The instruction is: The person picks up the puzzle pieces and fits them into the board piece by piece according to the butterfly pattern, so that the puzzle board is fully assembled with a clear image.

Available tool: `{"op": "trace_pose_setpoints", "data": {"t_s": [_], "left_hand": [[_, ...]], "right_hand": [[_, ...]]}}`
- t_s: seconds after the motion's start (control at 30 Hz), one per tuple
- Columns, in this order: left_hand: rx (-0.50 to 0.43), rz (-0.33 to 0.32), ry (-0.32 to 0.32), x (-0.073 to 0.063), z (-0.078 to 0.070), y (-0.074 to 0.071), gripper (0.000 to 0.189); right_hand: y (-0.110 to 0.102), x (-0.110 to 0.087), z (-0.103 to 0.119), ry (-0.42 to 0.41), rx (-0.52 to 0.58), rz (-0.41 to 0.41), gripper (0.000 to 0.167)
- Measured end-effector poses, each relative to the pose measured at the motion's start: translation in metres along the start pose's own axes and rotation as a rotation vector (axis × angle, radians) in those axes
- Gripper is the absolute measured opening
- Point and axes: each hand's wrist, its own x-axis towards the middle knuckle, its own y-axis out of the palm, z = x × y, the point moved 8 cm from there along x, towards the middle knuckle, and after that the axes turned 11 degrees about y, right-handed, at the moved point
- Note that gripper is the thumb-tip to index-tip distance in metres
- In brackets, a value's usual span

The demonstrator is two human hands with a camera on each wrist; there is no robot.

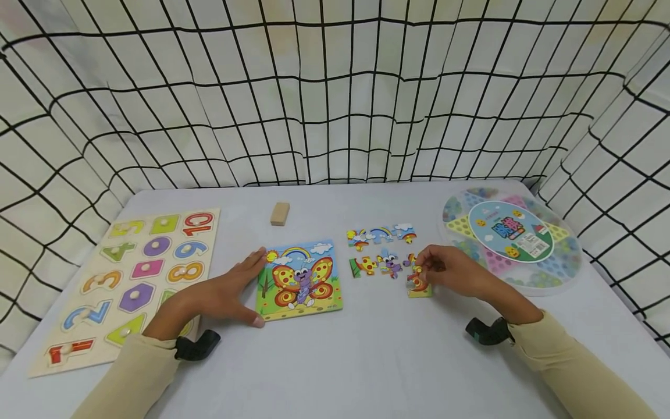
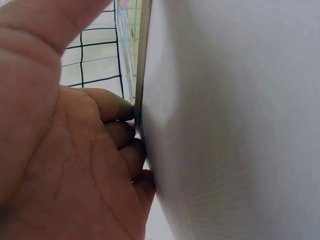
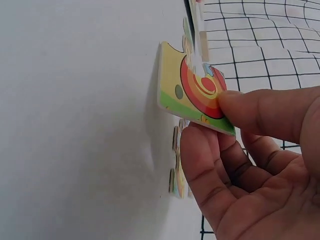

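Note:
On the white table lies a square butterfly picture board [image 1: 300, 279]. Along its left side rests my left hand [image 1: 228, 294], fingers near the upper left corner and thumb at the lower left corner. In the left wrist view, the fingers [image 2: 117, 106] touch the board's edge. My right hand [image 1: 455, 270] pinches a puzzle piece [image 3: 192, 90] with a red and yellow swirl between thumb and fingers, tilted off the table. Beside it lie a top row of joined puzzle pieces [image 1: 381, 234] with a rainbow and a middle row of puzzle pieces [image 1: 389, 263] with the butterfly's face.
At the left lies a wooden number and shape board [image 1: 152, 273] with knobbed pieces. A small wooden block [image 1: 280, 213] sits behind the butterfly board. A round clear case [image 1: 515, 238] with colored balls lies at the right. Black netting [image 1: 335, 99] over white cloth encloses the table.

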Motion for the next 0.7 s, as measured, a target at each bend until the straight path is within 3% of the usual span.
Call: {"op": "trace_pose_setpoints", "data": {"t_s": [0.13,0.7], "left_hand": [[0.001,-0.003,0.007,0.0,-0.002,-0.001,0.123],[0.014,-0.003,0.02,0.001,-0.002,0.0,0.124]], "right_hand": [[0.004,0.005,0.007,-0.007,0.028,0.023,0.015],[0.031,0.024,0.05,-0.171,0.069,0.085,0.02]]}}
